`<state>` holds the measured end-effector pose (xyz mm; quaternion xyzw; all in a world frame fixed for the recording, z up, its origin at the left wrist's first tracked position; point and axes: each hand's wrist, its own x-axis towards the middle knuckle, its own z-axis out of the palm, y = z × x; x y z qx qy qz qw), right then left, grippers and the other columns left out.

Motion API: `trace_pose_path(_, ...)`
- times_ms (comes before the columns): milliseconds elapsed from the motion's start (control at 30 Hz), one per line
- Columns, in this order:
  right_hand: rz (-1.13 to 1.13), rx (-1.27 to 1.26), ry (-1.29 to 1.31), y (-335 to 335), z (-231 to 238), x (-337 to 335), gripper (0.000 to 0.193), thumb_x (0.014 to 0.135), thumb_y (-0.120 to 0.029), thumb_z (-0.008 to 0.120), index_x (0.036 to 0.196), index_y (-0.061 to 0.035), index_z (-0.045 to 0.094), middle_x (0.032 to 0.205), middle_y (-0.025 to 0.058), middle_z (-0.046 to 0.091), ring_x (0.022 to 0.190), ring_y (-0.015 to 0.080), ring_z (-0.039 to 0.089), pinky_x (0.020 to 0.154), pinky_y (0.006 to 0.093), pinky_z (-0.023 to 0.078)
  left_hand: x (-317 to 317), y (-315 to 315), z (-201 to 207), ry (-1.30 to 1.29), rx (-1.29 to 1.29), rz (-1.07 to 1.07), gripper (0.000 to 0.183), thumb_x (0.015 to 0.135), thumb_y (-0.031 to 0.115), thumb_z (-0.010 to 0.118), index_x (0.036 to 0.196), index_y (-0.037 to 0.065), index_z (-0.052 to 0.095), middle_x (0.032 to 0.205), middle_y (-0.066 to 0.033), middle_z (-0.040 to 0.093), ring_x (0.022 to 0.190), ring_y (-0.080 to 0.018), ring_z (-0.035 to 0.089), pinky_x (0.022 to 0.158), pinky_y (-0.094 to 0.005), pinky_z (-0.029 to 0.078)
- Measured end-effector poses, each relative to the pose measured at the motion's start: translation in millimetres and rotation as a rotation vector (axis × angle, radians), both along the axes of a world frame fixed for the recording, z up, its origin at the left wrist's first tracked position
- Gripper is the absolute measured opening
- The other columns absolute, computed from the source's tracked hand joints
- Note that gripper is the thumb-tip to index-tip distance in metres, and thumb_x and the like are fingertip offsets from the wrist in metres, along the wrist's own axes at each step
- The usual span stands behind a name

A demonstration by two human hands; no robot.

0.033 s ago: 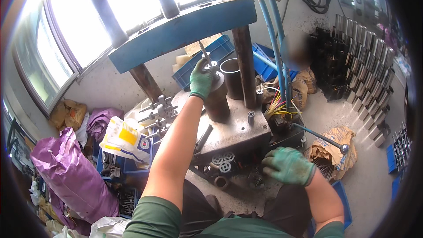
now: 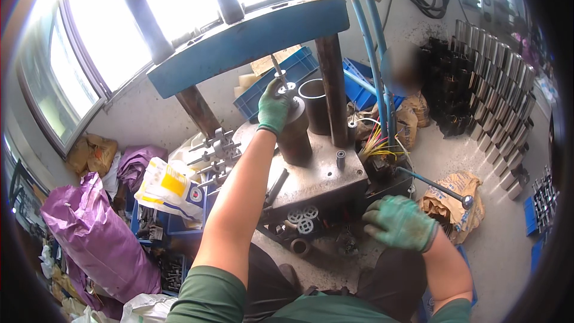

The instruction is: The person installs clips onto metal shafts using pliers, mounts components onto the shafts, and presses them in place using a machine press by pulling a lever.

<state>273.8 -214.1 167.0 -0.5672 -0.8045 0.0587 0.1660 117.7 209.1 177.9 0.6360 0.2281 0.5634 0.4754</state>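
My left hand (image 2: 274,109), in a green glove, is closed at the top of a thick dark metal cylinder (image 2: 295,137). Its fingers wrap round a metal piece with a pale round end (image 2: 287,88), mostly hidden by the glove. A slim upright rod (image 2: 277,67) rises just above it, under the blue press crossbeam (image 2: 251,42). The cylinder stands on the steel press table (image 2: 317,180). Low at the right, my gloved right hand (image 2: 399,222) hovers past the table's front corner, fingers loosely bent and partly apart, with nothing visible in them.
A hollow dark tube (image 2: 315,113) and a small sleeve (image 2: 341,160) stand on the table. Metal parts (image 2: 218,152) crowd its left side. Purple sacks (image 2: 98,239) lie at the left. At the right are a blue lever (image 2: 430,184), a paper sack (image 2: 463,194) and stacked metal cylinders (image 2: 496,96).
My right hand has shifted a little to the right, away from the table. My left hand has stayed in place at the cylinder's top.
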Motion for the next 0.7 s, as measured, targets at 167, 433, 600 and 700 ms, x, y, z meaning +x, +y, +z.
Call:
trace_pose_path(167,-0.262,-0.128,-0.429,-28.8,75.7,48.9,0.032,0.096,-0.036,0.062,0.099,-0.0082,0.078,0.099,0.0116,0.074,0.094,0.0334,0.072,0.084,0.0456,0.058,-2.7,1.0,-1.5,0.057,-0.001,0.004,0.054,0.092,0.011,0.083,0.143,0.015,0.064,0.083,-0.0047,0.073,0.068,-0.0092,0.067,0.065,-0.0285,0.055)
trace_pose_path(433,-0.274,-0.48,-0.231,-65.6,58.9,97.8,0.041,0.09,-0.037,0.061,0.111,-0.0065,0.079,0.103,0.022,0.076,0.097,0.0395,0.073,0.089,0.0497,0.058,2.6,-7.8,2.9,0.118,0.031,0.04,0.055,0.091,0.009,0.084,0.143,0.013,0.065,0.08,-0.0029,0.074,0.067,-0.0082,0.067,0.066,-0.0275,0.055)
trace_pose_path(600,-0.134,-0.319,-0.217,-99.1,-1.1,102.2,0.033,0.088,-0.033,0.063,0.1,-0.0063,0.079,0.095,0.0188,0.075,0.09,0.0372,0.074,0.081,0.0488,0.06,5.1,-5.1,1.6,0.135,0.037,0.023,0.056,0.092,0.007,0.082,0.144,0.01,0.062,0.091,-0.0046,0.074,0.073,-0.0097,0.067,0.068,-0.0268,0.056)
trace_pose_path(700,-0.093,-0.298,-0.227,-105.1,-6.9,87.3,0.026,0.087,-0.028,0.062,0.088,-0.0066,0.077,0.089,0.0161,0.073,0.086,0.0357,0.073,0.075,0.0488,0.06,3.5,2.0,-0.9,0.108,0.009,0.012,0.058,0.091,0.014,0.085,0.145,0.011,0.063,0.082,-0.0048,0.075,0.069,-0.0082,0.067,0.067,-0.0277,0.055)
